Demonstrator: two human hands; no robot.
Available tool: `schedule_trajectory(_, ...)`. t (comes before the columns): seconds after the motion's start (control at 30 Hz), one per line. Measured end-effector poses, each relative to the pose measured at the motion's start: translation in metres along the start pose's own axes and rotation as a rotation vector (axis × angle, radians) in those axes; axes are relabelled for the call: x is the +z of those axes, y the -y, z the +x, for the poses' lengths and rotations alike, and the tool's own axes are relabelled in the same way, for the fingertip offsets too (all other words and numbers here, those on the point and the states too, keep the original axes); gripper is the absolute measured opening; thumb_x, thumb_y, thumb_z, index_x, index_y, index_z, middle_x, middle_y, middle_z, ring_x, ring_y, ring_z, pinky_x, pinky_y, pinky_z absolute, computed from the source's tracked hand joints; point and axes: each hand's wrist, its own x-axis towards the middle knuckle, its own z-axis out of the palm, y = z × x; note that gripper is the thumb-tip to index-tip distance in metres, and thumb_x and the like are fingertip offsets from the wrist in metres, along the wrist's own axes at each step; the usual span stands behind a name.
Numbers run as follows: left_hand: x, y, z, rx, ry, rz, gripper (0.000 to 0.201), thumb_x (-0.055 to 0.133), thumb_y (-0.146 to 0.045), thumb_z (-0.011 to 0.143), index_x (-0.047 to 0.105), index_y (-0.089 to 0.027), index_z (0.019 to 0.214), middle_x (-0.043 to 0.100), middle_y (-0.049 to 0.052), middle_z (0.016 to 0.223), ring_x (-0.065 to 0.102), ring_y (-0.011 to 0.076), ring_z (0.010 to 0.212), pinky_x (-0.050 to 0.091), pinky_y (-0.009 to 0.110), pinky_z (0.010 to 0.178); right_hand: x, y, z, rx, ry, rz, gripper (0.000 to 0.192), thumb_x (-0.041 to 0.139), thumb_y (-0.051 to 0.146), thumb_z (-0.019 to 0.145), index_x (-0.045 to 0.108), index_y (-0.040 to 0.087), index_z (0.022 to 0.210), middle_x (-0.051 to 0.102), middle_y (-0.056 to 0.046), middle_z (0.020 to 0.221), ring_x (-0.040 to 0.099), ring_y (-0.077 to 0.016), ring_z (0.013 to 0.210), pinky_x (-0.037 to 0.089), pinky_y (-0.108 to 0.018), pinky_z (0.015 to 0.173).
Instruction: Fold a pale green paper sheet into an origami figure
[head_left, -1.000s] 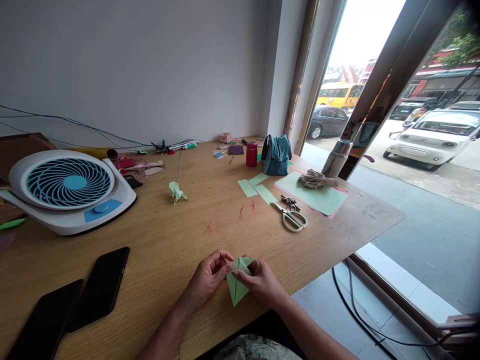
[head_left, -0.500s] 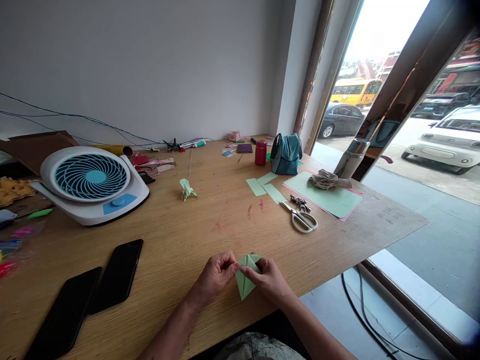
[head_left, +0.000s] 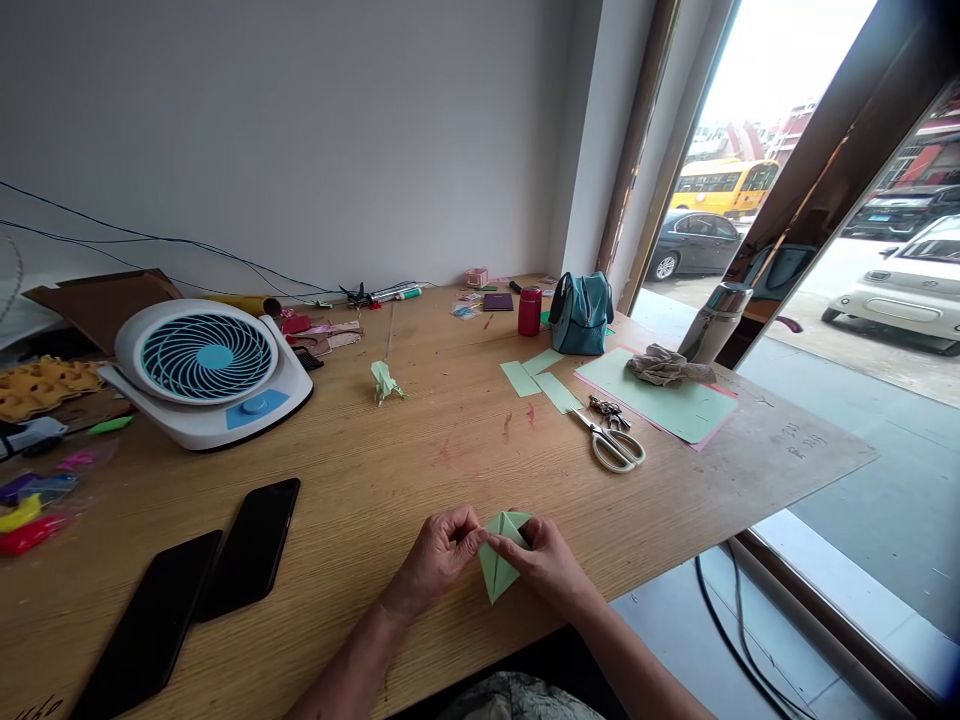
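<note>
Near the table's front edge I hold a folded piece of light green paper [head_left: 497, 572], its lower end pointed and a crease running down its middle. My left hand [head_left: 444, 548] pinches the paper's left edge between thumb and forefinger. From the right, my right hand [head_left: 546, 560] grips it, the thumb lying across the front and the other fingers partly hidden behind. Farther back on the table stands a small folded green paper figure [head_left: 385, 383]. Several cut green paper strips [head_left: 559, 392] lie beyond my right hand, close to the scissors [head_left: 616, 449].
A white fan [head_left: 217, 375] and two black phones [head_left: 251, 545] are on the left. At the right are keys [head_left: 609, 411], green and pink sheets [head_left: 679, 408] under a crumpled cloth [head_left: 667, 365], a metal flask [head_left: 716, 320], a blue bag [head_left: 581, 315] and a red jar [head_left: 529, 311].
The view has turned slightly left, so everything appears shifted right. Both hands keep their hold on the green paper, with hardly any visible change in its folds.
</note>
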Motion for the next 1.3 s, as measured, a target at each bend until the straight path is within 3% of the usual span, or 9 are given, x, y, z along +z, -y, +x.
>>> schedule_trajectory(0.23,0.0008,-0.0015,0.0005,-0.020,0.022,-0.026,0.035,0.052,-0.043,0.092,0.048,-0.017,0.069,0.040,-0.003,0.065,0.036,0.0115,0.064,0.031,0.024,0.060,0.0007,-0.0026,0.0003,-0.030,-0.044,0.057,0.042,0.066,0.051,0.080,0.046,0.019,0.061,0.037,0.004,0.059,0.033,-0.0097,0.055,0.028,-0.023,0.049)
schedule_trajectory(0.43,-0.0009,-0.0017,-0.0007,0.022,0.009,0.024,0.032,0.053,-0.037,0.092,0.044,-0.018,0.067,0.040,-0.003,0.066,0.036,0.0112,0.064,0.030,0.024,0.059,-0.0006,0.0008,0.0007,-0.010,0.040,0.085,0.041,0.071,0.051,0.076,0.050,0.018,0.062,0.041,0.004,0.060,0.035,-0.0100,0.056,0.031,-0.023,0.051)
schedule_trajectory(0.6,0.0013,0.0008,0.0000,0.002,-0.005,0.015,0.032,0.052,-0.038,0.092,0.046,-0.017,0.068,0.040,-0.004,0.064,0.035,0.0109,0.062,0.030,0.024,0.058,0.0016,-0.0024,0.0002,-0.028,-0.044,0.064,0.043,0.069,0.053,0.077,0.048,0.019,0.062,0.042,0.004,0.059,0.037,-0.0106,0.055,0.031,-0.024,0.050)
schedule_trajectory(0.9,0.0023,0.0021,0.0011,0.015,-0.037,0.045,0.034,0.054,-0.038,0.090,0.044,-0.017,0.065,0.040,-0.004,0.063,0.035,0.0105,0.061,0.030,0.023,0.058,-0.0004,-0.0011,-0.0009,-0.052,-0.019,0.018,0.045,0.067,0.054,0.079,0.045,0.019,0.059,0.041,0.004,0.058,0.034,-0.0096,0.054,0.030,-0.023,0.049)
schedule_trajectory(1.1,0.0040,0.0042,0.0018,-0.031,0.031,-0.033,0.033,0.053,-0.042,0.091,0.049,-0.017,0.070,0.040,-0.004,0.065,0.035,0.0104,0.062,0.030,0.023,0.058,0.0011,-0.0013,0.0016,-0.051,-0.067,0.111,0.048,0.068,0.058,0.076,0.047,0.019,0.061,0.041,0.004,0.056,0.036,-0.0099,0.054,0.031,-0.023,0.050)
schedule_trajectory(1.3,0.0024,0.0001,0.0001,-0.028,0.023,-0.063,0.033,0.053,-0.039,0.089,0.041,-0.018,0.065,0.036,-0.005,0.062,0.033,0.0099,0.061,0.029,0.023,0.057,-0.0051,0.0019,-0.0010,0.034,0.057,0.206,0.045,0.073,0.058,0.073,0.055,0.017,0.070,0.052,0.002,0.063,0.046,-0.0121,0.058,0.038,-0.024,0.054)
